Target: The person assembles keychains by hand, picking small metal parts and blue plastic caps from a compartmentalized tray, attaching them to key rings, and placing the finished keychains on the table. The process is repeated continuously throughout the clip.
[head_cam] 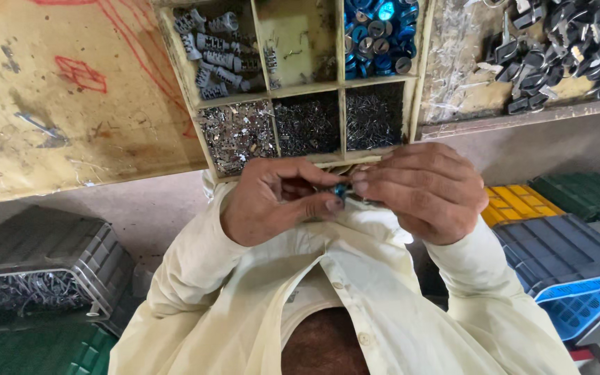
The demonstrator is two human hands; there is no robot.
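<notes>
My left hand (272, 198) and my right hand (421, 191) meet in front of my chest. Together their fingertips pinch a small blue part (342, 189), most of which is hidden by the fingers. Just beyond the hands is a wooden compartment tray (342, 83). Its cells hold grey plastic pieces (213, 48), blue round caps (380, 31), small shiny metal bits (237, 132) and dark pins (307, 121). Cream shirt sleeves cover both of my arms.
A pile of black key-like parts (557, 48) lies on the bench at the upper right. The worn wooden bench top (71, 104) spreads to the left. Below sit a grey crate (36, 257) on the left, and yellow (515, 201), green (585, 194) and blue (578, 305) crates on the right.
</notes>
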